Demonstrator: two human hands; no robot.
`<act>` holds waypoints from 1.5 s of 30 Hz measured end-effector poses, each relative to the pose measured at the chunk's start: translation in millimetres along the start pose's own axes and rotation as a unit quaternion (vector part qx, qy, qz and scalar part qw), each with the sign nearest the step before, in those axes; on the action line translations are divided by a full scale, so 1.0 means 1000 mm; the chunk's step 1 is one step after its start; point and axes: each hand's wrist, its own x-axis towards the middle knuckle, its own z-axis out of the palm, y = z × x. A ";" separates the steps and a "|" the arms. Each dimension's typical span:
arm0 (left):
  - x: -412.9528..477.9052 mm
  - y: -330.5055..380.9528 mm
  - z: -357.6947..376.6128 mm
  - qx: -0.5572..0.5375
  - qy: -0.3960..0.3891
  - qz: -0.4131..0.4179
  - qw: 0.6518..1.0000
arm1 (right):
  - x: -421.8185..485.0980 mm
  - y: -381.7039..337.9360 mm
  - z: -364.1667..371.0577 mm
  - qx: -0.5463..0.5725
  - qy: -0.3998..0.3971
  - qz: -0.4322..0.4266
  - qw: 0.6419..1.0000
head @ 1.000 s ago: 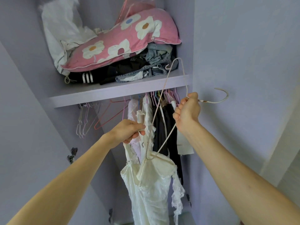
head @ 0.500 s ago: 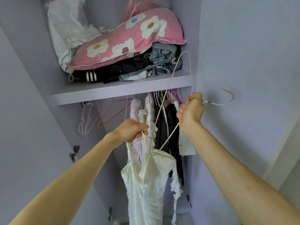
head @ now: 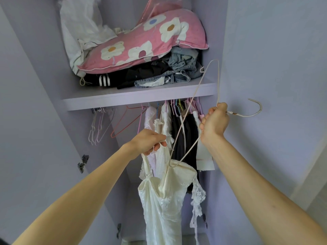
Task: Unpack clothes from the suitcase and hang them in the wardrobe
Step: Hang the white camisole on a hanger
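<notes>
Our right hand (head: pixel 214 124) is clenched round the neck of the wire hanger (head: pixel 247 116), which slants from upper right down into the white dress (head: pixel 164 206) at frame centre, while our left hand (head: pixel 150 142) pinches the strap (head: pixel 147 167) just left of that tip.

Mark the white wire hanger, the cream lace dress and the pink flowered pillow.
white wire hanger (head: pixel 246 115), head view, hook curve
cream lace dress (head: pixel 162 209), head view, bodice
pink flowered pillow (head: pixel 141 45), head view, middle panel
</notes>
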 end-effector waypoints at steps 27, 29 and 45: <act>0.023 -0.014 0.011 -0.020 0.011 -0.012 1.000 | -0.007 -0.013 0.025 -0.056 -0.110 0.087 0.989; 0.025 -0.021 0.007 -0.014 0.003 -0.022 1.000 | -0.003 -0.019 0.039 -0.118 -0.132 0.076 0.981; 0.014 -0.068 -0.061 -0.338 0.220 -0.083 0.911 | -0.013 -0.041 0.097 -0.534 -0.363 -0.047 0.762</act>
